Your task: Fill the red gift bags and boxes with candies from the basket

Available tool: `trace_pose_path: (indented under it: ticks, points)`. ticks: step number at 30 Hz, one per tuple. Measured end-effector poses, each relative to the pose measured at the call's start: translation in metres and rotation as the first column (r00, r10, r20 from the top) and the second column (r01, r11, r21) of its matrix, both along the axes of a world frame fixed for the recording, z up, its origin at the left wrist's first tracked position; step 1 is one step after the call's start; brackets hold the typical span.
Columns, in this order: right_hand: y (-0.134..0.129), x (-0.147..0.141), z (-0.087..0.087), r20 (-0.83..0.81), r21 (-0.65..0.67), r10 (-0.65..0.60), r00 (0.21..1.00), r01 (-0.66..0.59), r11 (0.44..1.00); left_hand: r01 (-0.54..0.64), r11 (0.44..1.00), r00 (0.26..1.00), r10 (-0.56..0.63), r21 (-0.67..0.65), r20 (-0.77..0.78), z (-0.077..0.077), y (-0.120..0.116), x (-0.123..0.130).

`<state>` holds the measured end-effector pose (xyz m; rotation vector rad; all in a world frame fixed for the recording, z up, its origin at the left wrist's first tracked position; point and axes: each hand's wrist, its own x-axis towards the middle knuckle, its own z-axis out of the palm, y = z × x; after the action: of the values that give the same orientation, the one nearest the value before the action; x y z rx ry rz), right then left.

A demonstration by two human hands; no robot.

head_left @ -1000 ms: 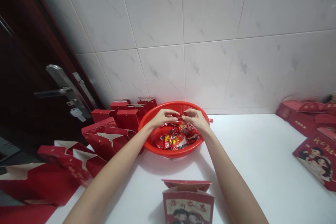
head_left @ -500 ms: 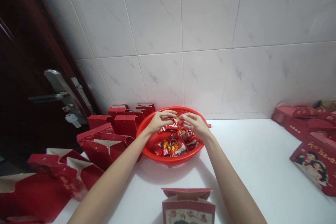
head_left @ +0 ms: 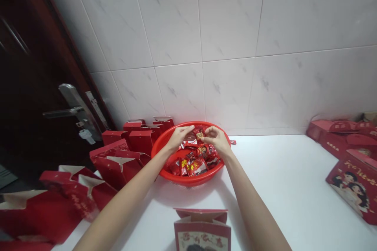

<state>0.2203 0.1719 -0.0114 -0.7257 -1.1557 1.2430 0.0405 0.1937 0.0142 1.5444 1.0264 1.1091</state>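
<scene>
A red plastic basket (head_left: 194,180) holds several red-wrapped snack packets (head_left: 197,166), some with yellow lettering. Over its far side, my right hand (head_left: 216,140) pinches a small red packet (head_left: 199,133) with a pale tan panel between thumb and fingers. My left hand (head_left: 179,138) is just left of that packet, thumb and fingers brought together with the tips close to its edge. Whether something is between those fingertips is too small to make out. In front of the basket, between my forearms, stands an open-topped red gift box (head_left: 203,229) with a printed picture.
Several open red boxes (head_left: 118,164) line the left side, beside a dark door with a metal handle (head_left: 63,112) and keys. More red boxes (head_left: 338,135) and a printed one (head_left: 353,188) are at the right. A tiled wall (head_left: 229,94) closes the back.
My hands have drawn slightly apart, and the small packet now shows face-on in my right hand. The camera view has shifted a little.
</scene>
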Motion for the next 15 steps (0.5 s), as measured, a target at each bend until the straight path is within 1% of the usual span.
trace_pose_path:
  ticks: [4, 6, 9, 11, 15]
  points:
    - [0.001, 0.001, 0.0, 0.005, -0.015, -0.003, 1.0, 0.003, 1.0, 0.071, 0.992, 0.992, -0.059, 0.103, -0.113, 0.002, -0.008, 0.002]
    - [0.0, 0.001, 0.001, 0.013, -0.03, 0.009, 1.0, -0.009, 1.0, 0.075, 0.988, 0.991, -0.059, 0.134, -0.121, 0.001, -0.009, 0.002]
    - [-0.003, 0.001, 0.003, 0.048, -0.037, 0.026, 0.998, -0.025, 0.999, 0.047, 0.99, 0.996, -0.037, 0.132, -0.078, -0.003, -0.007, 0.001]
    - [-0.004, 0.0, 0.005, 0.071, -0.039, 0.035, 0.997, -0.032, 0.999, 0.03, 0.992, 0.997, -0.021, 0.119, -0.076, -0.005, -0.003, -0.001]
    - [-0.005, -0.001, 0.005, 0.045, -0.084, 0.009, 0.999, -0.005, 0.996, 0.077, 0.994, 0.992, -0.068, 0.077, -0.103, -0.005, 0.011, -0.007]
